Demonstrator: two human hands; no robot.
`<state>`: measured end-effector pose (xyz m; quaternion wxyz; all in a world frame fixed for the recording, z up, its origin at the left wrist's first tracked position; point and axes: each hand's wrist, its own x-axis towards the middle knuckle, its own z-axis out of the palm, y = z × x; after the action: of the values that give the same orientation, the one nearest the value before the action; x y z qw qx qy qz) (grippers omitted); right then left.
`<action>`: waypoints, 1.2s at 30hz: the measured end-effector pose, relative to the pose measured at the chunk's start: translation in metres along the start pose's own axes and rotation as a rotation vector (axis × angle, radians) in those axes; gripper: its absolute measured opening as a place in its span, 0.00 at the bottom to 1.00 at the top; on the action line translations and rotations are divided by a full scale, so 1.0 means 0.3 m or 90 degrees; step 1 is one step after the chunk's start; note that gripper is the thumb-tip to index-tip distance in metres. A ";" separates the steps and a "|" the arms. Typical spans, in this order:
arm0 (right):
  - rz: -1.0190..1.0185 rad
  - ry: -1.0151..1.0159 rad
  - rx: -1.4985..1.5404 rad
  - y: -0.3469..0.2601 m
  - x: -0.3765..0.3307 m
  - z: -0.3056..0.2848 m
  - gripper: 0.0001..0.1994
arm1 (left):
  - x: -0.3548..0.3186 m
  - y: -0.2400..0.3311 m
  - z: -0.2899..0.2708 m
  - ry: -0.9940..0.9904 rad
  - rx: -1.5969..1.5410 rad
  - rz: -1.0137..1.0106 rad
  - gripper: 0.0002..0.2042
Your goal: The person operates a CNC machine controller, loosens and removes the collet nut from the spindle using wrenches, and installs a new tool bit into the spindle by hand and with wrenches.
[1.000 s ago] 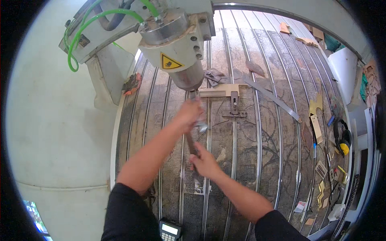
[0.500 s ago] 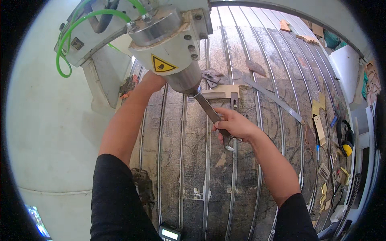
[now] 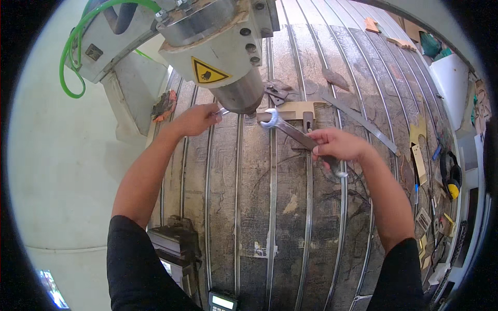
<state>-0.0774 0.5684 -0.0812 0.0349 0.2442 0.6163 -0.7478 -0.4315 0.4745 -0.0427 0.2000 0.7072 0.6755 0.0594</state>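
Note:
My right hand (image 3: 336, 146) grips a steel wrench (image 3: 296, 133) around its handle. The wrench's open jaw lies to the right of the spindle nose (image 3: 239, 96), apart from its tip. Left of the spindle, the fingers of my left hand (image 3: 198, 120) are closed on a small shiny metal piece (image 3: 222, 111) that points toward the spindle; most of it is hidden, so its kind does not show. The spindle hangs from a pale machine head (image 3: 207, 44) with a yellow warning triangle and green hoses.
Below is a worn, slotted machine bed (image 3: 254, 207). On it lie a long steel ruler (image 3: 363, 124), a square-shaped tan piece (image 3: 298, 109) and dark clamp parts (image 3: 277, 92). Ear muffs (image 3: 452, 176) and scraps are at the right; a small display box (image 3: 222, 301) is at the near edge.
The wrench jaw has come off the spindle's lower end and moved right with my right hand. My left hand has come out from behind the spindle, toward the left and nearer.

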 end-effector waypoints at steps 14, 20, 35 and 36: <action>-0.069 0.090 0.118 0.003 0.051 0.182 0.17 | -0.101 0.155 0.153 -0.085 -0.724 -0.223 0.17; 0.112 -0.056 0.252 0.002 0.013 0.134 0.13 | -0.150 0.154 0.233 -0.184 -0.954 -0.290 0.22; 0.044 -0.064 0.285 0.090 0.045 0.096 0.07 | -0.107 0.244 0.334 -0.055 -1.102 -0.254 0.19; 0.042 -0.069 0.291 0.089 0.043 0.134 0.07 | -0.119 0.261 0.319 -0.024 -1.072 -0.268 0.18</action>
<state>-0.0924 0.5274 -0.1057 0.0360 0.2249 0.4202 -0.8784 -0.3274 0.4196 -0.0949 0.6749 0.1847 0.5201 0.4898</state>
